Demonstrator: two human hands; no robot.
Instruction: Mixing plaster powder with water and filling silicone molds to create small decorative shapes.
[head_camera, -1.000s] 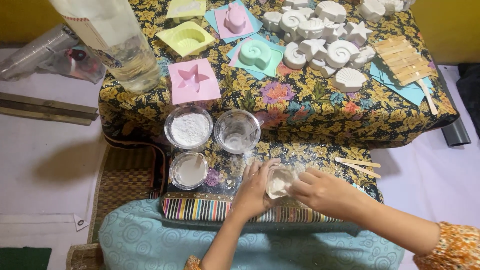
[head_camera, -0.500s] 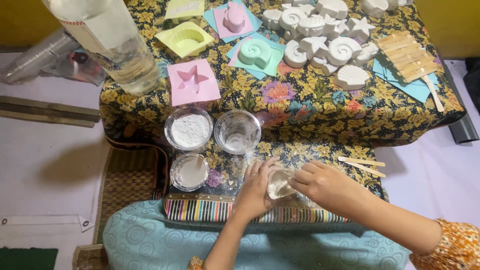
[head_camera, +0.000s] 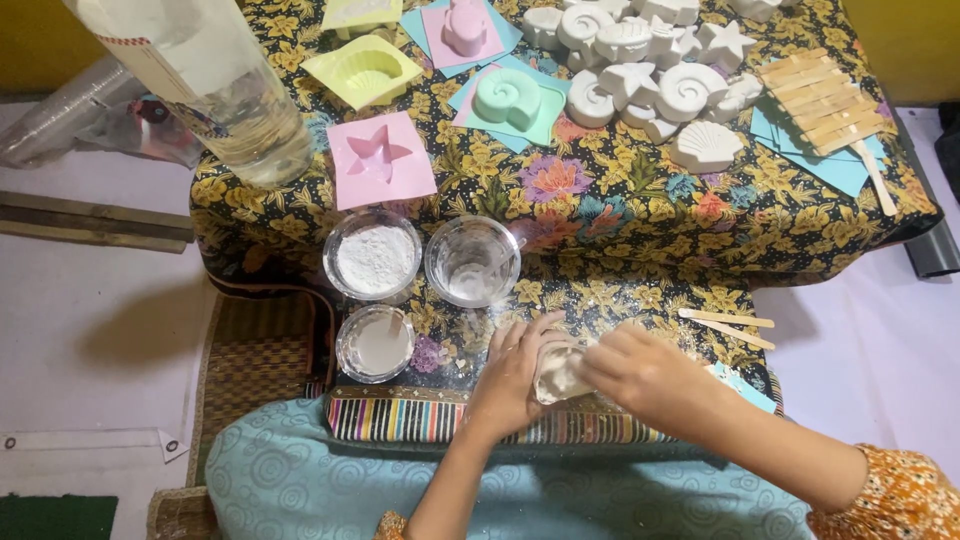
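Cupped between both hands: a small whitish lump or mould (head_camera: 556, 374), pressed from either side, low in the view over the floral cloth (head_camera: 620, 215). Left hand (head_camera: 512, 372) flat against its near side, fingers together; right hand (head_camera: 640, 372) curled over the top, fingers bent and closing on it. Whether soft paste or a filled mould, hard to tell under the fingers.

At ten o'clock from the hands, a small round cup of white mix (head_camera: 375, 343). At eleven, a cup of white powder (head_camera: 374, 256); at twelve, a clear cup (head_camera: 472, 260) with a little white residue. At three o'clock, two flat wooden sticks (head_camera: 727, 326) lying on the cloth. Farther up at twelve, a pink star mould (head_camera: 380, 160), a green shell mould (head_camera: 506, 98) and a cluster of white shell casts (head_camera: 640, 70). At eleven, far off, a big clear bottle (head_camera: 215, 90).

Risks, as a judgement: too hard a squeeze could crack or deform the piece; powder dusted on the cloth could make it slip; an elbow swing could tip the nearby cups.
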